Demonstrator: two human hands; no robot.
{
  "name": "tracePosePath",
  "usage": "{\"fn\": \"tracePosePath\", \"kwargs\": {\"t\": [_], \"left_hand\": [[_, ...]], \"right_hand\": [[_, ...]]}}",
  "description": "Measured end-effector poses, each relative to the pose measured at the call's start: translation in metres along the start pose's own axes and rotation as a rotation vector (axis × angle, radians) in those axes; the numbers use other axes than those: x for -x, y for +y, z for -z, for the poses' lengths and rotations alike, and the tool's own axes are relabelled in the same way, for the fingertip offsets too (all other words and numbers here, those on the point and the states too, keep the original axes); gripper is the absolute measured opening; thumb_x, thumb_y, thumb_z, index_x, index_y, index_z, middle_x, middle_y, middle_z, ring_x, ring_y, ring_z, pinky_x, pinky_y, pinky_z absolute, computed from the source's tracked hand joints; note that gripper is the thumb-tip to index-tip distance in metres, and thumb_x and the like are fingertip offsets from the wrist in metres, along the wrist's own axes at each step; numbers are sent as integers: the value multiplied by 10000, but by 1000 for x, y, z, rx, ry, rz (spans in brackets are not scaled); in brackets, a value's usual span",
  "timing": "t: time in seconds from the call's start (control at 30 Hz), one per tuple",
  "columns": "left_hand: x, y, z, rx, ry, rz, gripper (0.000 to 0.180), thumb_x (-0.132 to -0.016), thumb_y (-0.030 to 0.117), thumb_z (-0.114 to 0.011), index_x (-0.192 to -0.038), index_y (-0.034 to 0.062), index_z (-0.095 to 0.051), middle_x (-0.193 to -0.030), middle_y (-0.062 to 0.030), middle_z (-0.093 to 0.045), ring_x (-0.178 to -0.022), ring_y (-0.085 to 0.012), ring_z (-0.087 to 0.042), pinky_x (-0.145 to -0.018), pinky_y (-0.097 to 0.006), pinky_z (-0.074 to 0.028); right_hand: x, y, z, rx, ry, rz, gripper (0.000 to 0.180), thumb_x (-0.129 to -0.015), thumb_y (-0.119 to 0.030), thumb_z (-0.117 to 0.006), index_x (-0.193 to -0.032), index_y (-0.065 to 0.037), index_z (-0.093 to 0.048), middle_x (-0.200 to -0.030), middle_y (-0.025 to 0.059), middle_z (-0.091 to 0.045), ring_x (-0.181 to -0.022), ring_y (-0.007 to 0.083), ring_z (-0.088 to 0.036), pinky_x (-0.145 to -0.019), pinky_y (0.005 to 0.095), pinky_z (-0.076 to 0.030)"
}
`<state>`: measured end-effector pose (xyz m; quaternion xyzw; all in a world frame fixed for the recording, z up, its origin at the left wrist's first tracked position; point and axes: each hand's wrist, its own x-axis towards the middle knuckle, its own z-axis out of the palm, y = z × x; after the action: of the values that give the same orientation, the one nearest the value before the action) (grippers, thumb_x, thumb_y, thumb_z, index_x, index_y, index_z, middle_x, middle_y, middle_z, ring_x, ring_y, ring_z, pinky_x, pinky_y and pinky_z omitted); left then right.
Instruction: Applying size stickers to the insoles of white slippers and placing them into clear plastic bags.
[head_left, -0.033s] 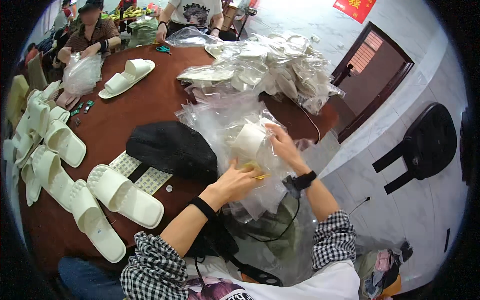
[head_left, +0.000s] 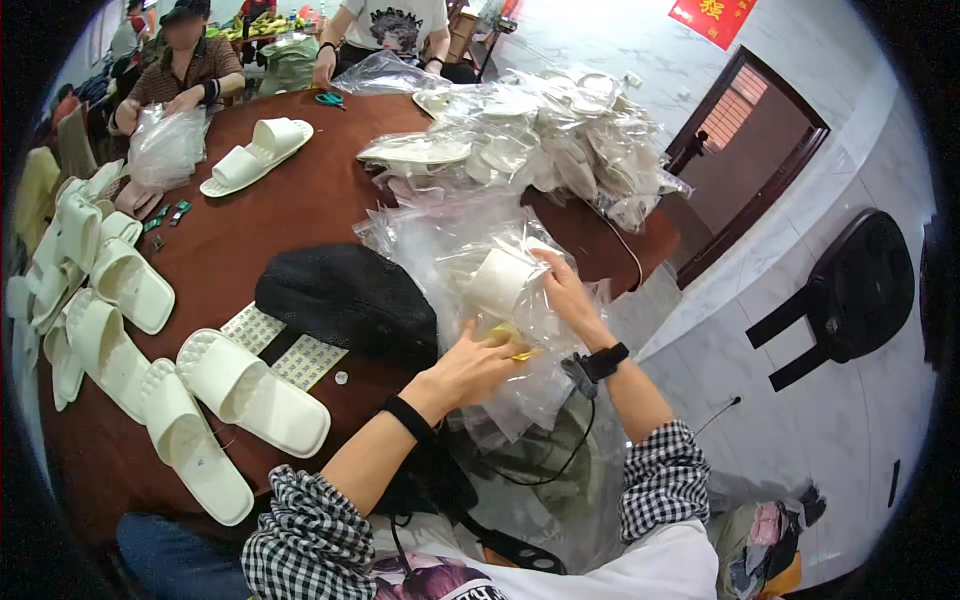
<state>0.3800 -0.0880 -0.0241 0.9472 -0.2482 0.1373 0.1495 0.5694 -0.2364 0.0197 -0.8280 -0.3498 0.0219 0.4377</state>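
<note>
A white slipper [head_left: 497, 282] with a broad strap lies inside a clear plastic bag [head_left: 440, 225] in front of me. My right hand [head_left: 568, 292] is closed on the slipper's right side, fingers at its far end. My left hand [head_left: 478, 366] is closed at the slipper's near end, over the plastic. A small yellow object [head_left: 527, 354] shows at its fingers; its kind is hard to make out. More clear bags lie loosely beneath both hands. Just left of the bags lies a black cloth item [head_left: 345, 298].
Several unbagged white slippers [head_left: 250, 395] line the left of the brown table [head_left: 300, 215]. Bagged slippers [head_left: 580, 140] are heaped at the far right. Sticker sheets [head_left: 305, 360] lie by the black cloth, teal scissors [head_left: 329, 99] farther off. Two people stand or sit across the table; one handles bags [head_left: 170, 148].
</note>
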Motion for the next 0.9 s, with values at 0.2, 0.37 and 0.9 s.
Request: {"fn": "tracePosePath", "kwargs": {"t": [0.2,0.37,0.9], "left_hand": [[31,30,21,3,-4,75,519,-839,216,-679,-1327,59,-591,-1453,-53,-488,-1365,-240,-459,-1087,-583,-355],[108,62,55,195,254,97,454,-859,221,-686,-1263,26,-615,-1525,-63,-448,-1344,-259,-488,-1117,-480,-367],[312,129,107,-277,724,1332,794,-865,181,-690,-1550,27,-319,-1528,-239,-385,-1420,-457,-333,-1145,-592,-267]], "right_hand": [[-13,8,-13,51,-40,-73,484,-927,-82,-508,-1410,-52,-503,-1351,141,-594,-1253,234,-545,-1062,352,-407],[13,-34,13,-73,-162,-11,661,-968,-84,-580,-1566,-70,-299,-1615,120,-301,-1423,244,-374,-1143,368,-356],[151,-228,-173,47,-596,572,449,-865,-95,-732,-1297,-60,-613,-1403,192,-523,-1253,373,-540,-1016,424,-459]]}}
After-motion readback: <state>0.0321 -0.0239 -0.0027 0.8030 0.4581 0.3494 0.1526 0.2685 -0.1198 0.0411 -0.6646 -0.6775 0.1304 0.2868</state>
